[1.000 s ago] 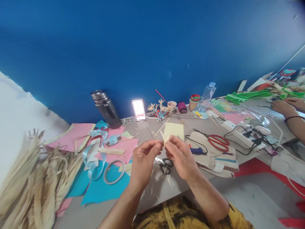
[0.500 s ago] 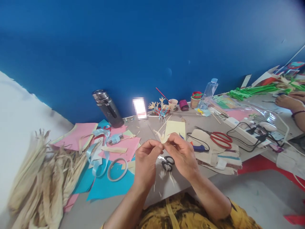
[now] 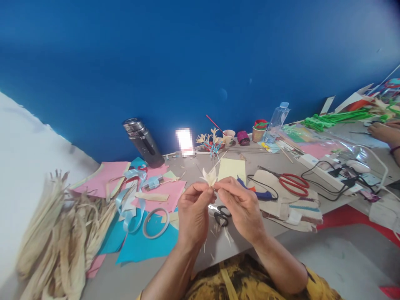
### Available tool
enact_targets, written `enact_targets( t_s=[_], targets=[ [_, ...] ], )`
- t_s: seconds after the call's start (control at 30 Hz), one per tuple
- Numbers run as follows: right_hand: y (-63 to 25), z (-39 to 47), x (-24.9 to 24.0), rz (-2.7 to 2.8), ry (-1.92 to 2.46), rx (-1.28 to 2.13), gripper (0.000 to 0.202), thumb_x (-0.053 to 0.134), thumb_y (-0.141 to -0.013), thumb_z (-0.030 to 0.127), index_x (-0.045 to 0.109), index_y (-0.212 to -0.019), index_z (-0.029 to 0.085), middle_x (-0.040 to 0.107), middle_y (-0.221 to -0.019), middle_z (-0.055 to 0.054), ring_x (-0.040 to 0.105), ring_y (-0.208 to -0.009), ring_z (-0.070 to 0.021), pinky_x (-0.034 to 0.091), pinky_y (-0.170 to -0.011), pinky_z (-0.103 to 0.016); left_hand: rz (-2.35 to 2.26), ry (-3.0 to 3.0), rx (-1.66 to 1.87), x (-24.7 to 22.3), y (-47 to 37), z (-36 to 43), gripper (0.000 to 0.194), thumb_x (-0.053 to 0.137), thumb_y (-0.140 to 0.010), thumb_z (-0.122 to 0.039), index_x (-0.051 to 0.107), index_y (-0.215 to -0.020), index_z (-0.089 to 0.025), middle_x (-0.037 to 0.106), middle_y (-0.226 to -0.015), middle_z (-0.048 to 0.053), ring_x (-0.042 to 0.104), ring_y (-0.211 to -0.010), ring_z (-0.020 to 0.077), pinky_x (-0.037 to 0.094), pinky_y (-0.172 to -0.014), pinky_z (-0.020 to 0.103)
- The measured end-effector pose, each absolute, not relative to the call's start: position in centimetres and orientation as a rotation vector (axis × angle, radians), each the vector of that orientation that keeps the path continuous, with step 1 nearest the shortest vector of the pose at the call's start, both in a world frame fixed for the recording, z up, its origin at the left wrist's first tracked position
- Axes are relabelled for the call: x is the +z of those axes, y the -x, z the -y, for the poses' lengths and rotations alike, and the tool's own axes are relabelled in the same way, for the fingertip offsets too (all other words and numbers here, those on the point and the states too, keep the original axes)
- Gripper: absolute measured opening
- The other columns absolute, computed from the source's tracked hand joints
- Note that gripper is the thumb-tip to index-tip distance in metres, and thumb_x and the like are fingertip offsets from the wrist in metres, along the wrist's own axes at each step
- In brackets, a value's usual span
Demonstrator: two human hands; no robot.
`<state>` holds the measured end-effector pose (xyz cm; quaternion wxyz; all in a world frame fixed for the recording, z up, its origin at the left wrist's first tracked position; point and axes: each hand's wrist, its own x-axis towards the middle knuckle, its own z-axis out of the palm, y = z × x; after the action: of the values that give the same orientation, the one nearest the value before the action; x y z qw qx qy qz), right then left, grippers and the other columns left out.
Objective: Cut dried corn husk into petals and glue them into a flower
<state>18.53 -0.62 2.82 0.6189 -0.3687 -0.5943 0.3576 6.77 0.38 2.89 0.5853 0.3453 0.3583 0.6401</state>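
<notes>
A small pale corn-husk flower [image 3: 209,176] with pointed petals stands up between my fingertips, over the middle of the table. My left hand [image 3: 194,208] pinches its base from the left. From the other side my right hand [image 3: 242,206] closes its thumb and fingers on the same base; the stem end is hidden by the fingers. Black-handled scissors [image 3: 222,216] lie on the table just below and between the hands, with husk scraps [image 3: 227,236] near them. Finished-looking husk flowers [image 3: 213,139] with blue-wrapped stems stand farther back.
Dried corn husks [image 3: 59,246] are heaped at left beside blue paper [image 3: 146,246], a tape roll [image 3: 156,223] and a dark thermos [image 3: 145,143]. At right are a blue glue gun [image 3: 262,195], red-handled scissors [image 3: 293,184], a power strip [image 3: 325,171] and another person's hand [image 3: 383,133].
The flower has turned and its petals show more openly above my fingers. My right fingers have shifted at its base. The whole view has moved slightly, and the other person's hand lies nearer the edge.
</notes>
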Motion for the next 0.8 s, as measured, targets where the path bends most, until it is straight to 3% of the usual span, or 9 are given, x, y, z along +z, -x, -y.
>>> enact_targets(
  t_s=[0.37, 0.5, 0.63, 0.8],
  targets=[
    [-18.4, 1.1, 2.3, 1.278, 0.775, 1.021, 0.018, 0.061, -0.093, 0.027, 0.076, -0.102, 0.025, 0.063, -0.09, -0.004, 0.056, -0.082, -0.0172, 0.044, -0.071, -0.029, -0.752, -0.757, 1.428, 3.5, -6.6, -0.5, 0.023, 0.085, -0.064, -0.02, 0.063, -0.07, -0.017, 0.065, -0.069, -0.002, 0.057, -0.064, 0.0095, 0.045, -0.065, 0.022],
    [-18.1, 1.1, 1.5, 1.108, 0.719, 1.29, 0.018, 0.067, -0.09, 0.035, 0.076, -0.103, 0.025, 0.059, -0.086, -0.001, 0.046, -0.068, -0.0119, 0.036, -0.059, -0.025, -0.758, -0.792, 1.429, 3.7, -6.2, -0.6, 0.029, 0.086, -0.062, -0.017, 0.063, -0.079, -0.02, 0.067, -0.073, -0.003, 0.061, -0.069, 0.0111, 0.049, -0.069, 0.023],
    [-18.2, 1.0, 1.4, 0.985, 0.699, 1.489, 0.023, 0.071, -0.086, 0.04, 0.076, -0.096, 0.02, 0.047, -0.074, 0.001, 0.032, -0.06, -0.0099, 0.023, -0.05, -0.023, -0.911, -1.088, 1.505, 3.7, -5.6, -0.4, 0.021, 0.084, -0.067, -0.02, 0.068, -0.081, -0.019, 0.063, -0.08, -0.001, 0.059, -0.075, 0.0125, 0.048, -0.071, 0.024],
    [-18.5, 1.0, 1.9, 0.969, 0.692, 1.581, 0.025, 0.076, -0.081, 0.041, 0.075, -0.091, 0.018, 0.047, -0.071, 0.001, 0.03, -0.059, -0.0092, 0.022, -0.049, -0.023, -1.045, -1.434, 1.601, 4.0, -5.0, 0.2, 0.012, 0.08, -0.073, -0.019, 0.068, -0.073, -0.019, 0.06, -0.079, 0.001, 0.056, -0.079, 0.015, 0.045, -0.073, 0.026]
  ],
)
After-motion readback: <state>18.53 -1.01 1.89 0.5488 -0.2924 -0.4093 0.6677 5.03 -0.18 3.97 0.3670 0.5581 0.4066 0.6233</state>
